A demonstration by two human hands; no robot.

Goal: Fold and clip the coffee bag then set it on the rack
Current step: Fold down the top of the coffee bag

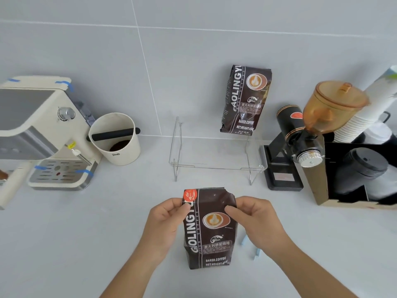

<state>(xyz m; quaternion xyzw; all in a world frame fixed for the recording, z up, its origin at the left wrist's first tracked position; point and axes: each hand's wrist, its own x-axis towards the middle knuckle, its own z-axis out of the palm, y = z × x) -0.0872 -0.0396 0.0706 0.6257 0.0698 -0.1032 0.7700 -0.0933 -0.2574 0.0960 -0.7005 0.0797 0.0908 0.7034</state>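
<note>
A dark brown coffee bag [211, 233] stands upright on the white counter near the front edge, its top open and unfolded. My left hand [165, 222] pinches the bag's top left corner. My right hand [253, 220] pinches its top right corner, where the edge is crumpled. Light blue clips [251, 247] lie on the counter just right of the bag, partly hidden behind my right wrist. A clear rack [217, 166] with thin metal legs stands behind the bag. A second, sealed coffee bag [245, 100] stands on the rack's back right, leaning against the tiled wall.
An espresso machine [43, 134] fills the left side, with a white knock box [115, 138] beside it. A black grinder [300, 138] with an amber hopper stands right of the rack. A box of cups and black lids [363, 168] sits at the far right.
</note>
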